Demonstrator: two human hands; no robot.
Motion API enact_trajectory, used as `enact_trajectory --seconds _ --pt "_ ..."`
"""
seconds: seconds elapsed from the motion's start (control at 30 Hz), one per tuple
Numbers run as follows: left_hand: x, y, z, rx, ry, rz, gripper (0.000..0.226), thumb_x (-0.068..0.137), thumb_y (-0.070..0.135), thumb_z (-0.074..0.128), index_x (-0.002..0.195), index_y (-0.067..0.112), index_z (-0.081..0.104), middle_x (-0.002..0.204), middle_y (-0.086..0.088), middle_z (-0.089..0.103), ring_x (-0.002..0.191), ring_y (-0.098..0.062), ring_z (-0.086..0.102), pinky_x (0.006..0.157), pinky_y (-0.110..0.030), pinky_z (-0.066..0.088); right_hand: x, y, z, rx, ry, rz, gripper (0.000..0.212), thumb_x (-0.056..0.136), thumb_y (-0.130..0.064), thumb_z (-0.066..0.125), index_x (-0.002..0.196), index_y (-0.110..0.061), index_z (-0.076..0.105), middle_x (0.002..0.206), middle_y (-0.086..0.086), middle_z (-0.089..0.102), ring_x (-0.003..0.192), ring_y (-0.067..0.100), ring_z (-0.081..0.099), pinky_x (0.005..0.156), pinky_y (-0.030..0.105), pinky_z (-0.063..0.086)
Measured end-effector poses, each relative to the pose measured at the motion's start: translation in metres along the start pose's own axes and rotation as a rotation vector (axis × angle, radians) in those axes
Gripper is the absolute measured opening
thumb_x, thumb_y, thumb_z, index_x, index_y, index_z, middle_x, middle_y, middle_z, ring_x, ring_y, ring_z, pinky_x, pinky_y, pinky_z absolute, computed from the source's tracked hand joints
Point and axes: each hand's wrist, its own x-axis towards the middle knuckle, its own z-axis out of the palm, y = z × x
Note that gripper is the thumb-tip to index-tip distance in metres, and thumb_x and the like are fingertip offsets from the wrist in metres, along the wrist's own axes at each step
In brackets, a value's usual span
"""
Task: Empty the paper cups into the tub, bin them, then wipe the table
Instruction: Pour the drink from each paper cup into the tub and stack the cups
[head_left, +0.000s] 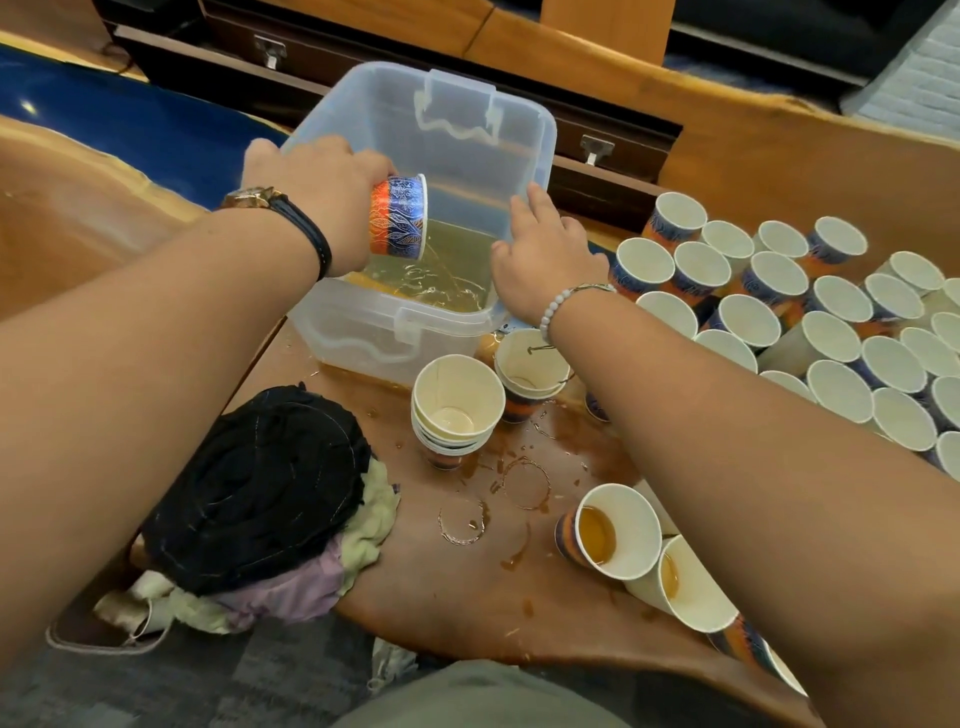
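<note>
My left hand (317, 192) grips a blue and orange paper cup (397, 215), tipped on its side over the clear plastic tub (524, 130). A thin stream of amber liquid runs from the cup into the tub, where yellow liquid pools. My right hand (543, 249) rests on the tub's right rim with its fingers straight. Two stacks of emptied cups (457, 405) stand just in front of the tub. Two cups holding amber liquid (608, 530) stand at the near right. Several more cups (779, 306) crowd the table's right side.
The brown wooden table (467, 582) is wet with spills and ring marks. A pile of rags, black on top, (254, 499) lies at the table's left edge. Dark drawers with metal handles (597, 148) stand behind the tub. Grey carpet lies below.
</note>
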Motion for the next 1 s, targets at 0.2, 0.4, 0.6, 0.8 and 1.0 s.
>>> enact_trajectory --seconds 0.2,0.4,0.6,0.8,1.0 --pt "0.000 0.007 -0.004 0.101 0.018 0.039 0.065 0.074 0.024 0.076 0.131 0.028 0.045 0.106 -0.011 0.053 0.101 -0.035 0.054 0.096 -0.050 0.032 0.001 0.001 0.000 0.002 -0.009 -0.008 0.054 0.099 -0.032 0.029 0.151 -0.027 0.013 0.160 -0.011 0.000 0.145 0.026 0.011 0.110 0.057 0.020" --pt "-0.005 0.020 -0.009 -0.011 0.028 -0.013 0.059 0.071 0.037 0.074 0.123 0.029 0.046 0.096 -0.006 0.051 0.093 -0.031 0.050 0.096 -0.051 0.029 0.002 0.000 -0.011 0.006 -0.037 -0.056 0.050 0.100 -0.040 0.023 0.146 -0.020 0.028 0.158 -0.004 0.015 0.142 0.028 0.018 0.110 0.055 0.023" --pt "-0.021 0.054 -0.018 -0.466 0.174 -0.023 0.063 0.064 0.046 0.073 0.121 0.034 0.047 0.108 0.004 0.060 0.104 -0.029 0.056 0.092 -0.046 0.028 -0.012 -0.012 -0.058 0.647 0.056 -0.132 0.051 0.100 -0.045 0.035 0.145 -0.021 0.034 0.147 0.002 0.040 0.132 0.019 0.039 0.101 0.029 0.033" --pt "-0.034 0.079 -0.010 -0.650 0.203 0.136 0.082 0.061 0.058 0.077 0.131 0.036 0.040 0.120 0.011 0.055 0.114 -0.019 0.051 0.086 -0.036 0.022 -0.029 0.002 -0.080 0.545 0.127 -0.207 0.039 0.091 -0.042 0.053 0.128 -0.030 0.051 0.103 -0.007 0.052 0.102 0.013 0.053 0.081 0.026 0.045" --pt "-0.034 0.073 0.001 -0.723 0.054 0.289 0.110 0.058 0.087 0.036 0.150 0.030 0.017 0.148 0.007 0.033 0.135 -0.014 0.034 0.106 -0.043 0.017 -0.045 0.032 -0.090 0.451 0.242 -0.133 0.036 0.089 -0.039 0.054 0.124 -0.031 0.053 0.113 0.001 0.056 0.107 0.019 0.053 0.091 0.036 0.046"
